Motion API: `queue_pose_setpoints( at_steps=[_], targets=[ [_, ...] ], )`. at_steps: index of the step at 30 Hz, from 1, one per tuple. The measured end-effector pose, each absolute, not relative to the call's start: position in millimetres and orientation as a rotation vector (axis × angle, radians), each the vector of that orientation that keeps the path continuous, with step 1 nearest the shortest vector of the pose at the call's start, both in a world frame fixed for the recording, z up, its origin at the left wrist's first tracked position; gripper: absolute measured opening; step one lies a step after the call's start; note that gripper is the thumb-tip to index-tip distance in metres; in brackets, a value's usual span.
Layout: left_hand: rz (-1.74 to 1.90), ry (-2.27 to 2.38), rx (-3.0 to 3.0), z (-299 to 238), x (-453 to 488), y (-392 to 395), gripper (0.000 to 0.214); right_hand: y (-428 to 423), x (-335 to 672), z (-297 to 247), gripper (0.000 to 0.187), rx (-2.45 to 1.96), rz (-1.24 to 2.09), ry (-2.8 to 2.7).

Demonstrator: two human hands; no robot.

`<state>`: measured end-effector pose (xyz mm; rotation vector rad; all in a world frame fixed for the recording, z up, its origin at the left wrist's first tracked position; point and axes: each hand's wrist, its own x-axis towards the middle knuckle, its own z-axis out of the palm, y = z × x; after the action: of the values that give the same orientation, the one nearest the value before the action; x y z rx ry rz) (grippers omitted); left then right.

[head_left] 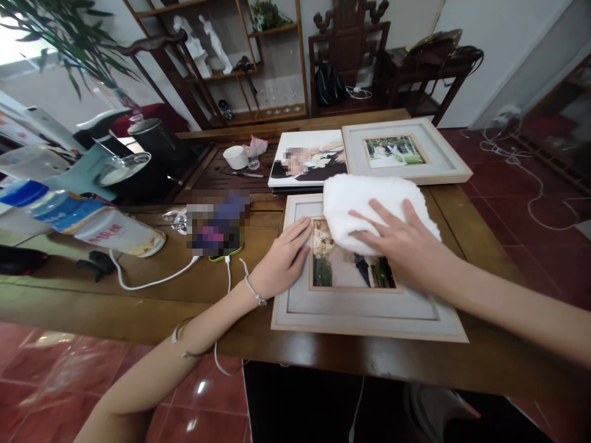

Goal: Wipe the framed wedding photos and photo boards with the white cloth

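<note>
A framed photo (351, 269) with a pale wooden border and wide light mat lies flat near the table's front edge. My left hand (285, 258) rests on the left part of the frame, fingers stretched out over the mat beside the picture. My right hand (392, 237) lies with spread fingers on a folded white cloth (369, 197), pressing it against the frame's upper right. The cloth hides that corner and the top of the photo.
Behind lie a second framed photo (406, 169) and a photo album (318, 166). Left on the wooden table (157, 301) are a large plastic bottle (106, 224), a phone with a white cable (221, 227), a white cup (236, 157) and a dark pot (143, 175).
</note>
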<state>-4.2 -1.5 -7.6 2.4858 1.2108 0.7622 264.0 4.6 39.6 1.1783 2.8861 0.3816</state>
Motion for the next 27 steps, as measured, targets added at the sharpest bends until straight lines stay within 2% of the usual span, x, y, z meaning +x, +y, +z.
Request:
queue_pose_setpoints(
  at_steps=[6, 10, 18, 21, 27],
  targets=[
    [0.735, 1.231, 2.485, -6.0, -4.0, -1.4, 0.046, 15.7, 246.2, 39.4, 0.080, 1.166, 0.323, 2.837],
    [0.718, 1.220, 2.469, -2.9, -3.3, -2.5, 0.047, -28.1, 227.2, 31.6, 0.060, 1.132, 0.119, 2.843],
    [0.692, 1.247, 2.430, -5.4, -5.0, -1.7, 0.048, -114.1, 233.4, 37.3, 0.034, 0.945, -0.191, 3.127],
    [0.696, 1.242, 2.439, -6.4, -5.3, -1.3, 0.048, -106.6, 238.2, 34.1, 0.041, 0.989, -0.114, 3.144],
    [0.758, 1.224, 2.460, -6.9, -4.4, -2.3, 0.047, -29.0, 256.2, 34.2, 0.072, 1.100, 0.336, 2.938]
  ],
)
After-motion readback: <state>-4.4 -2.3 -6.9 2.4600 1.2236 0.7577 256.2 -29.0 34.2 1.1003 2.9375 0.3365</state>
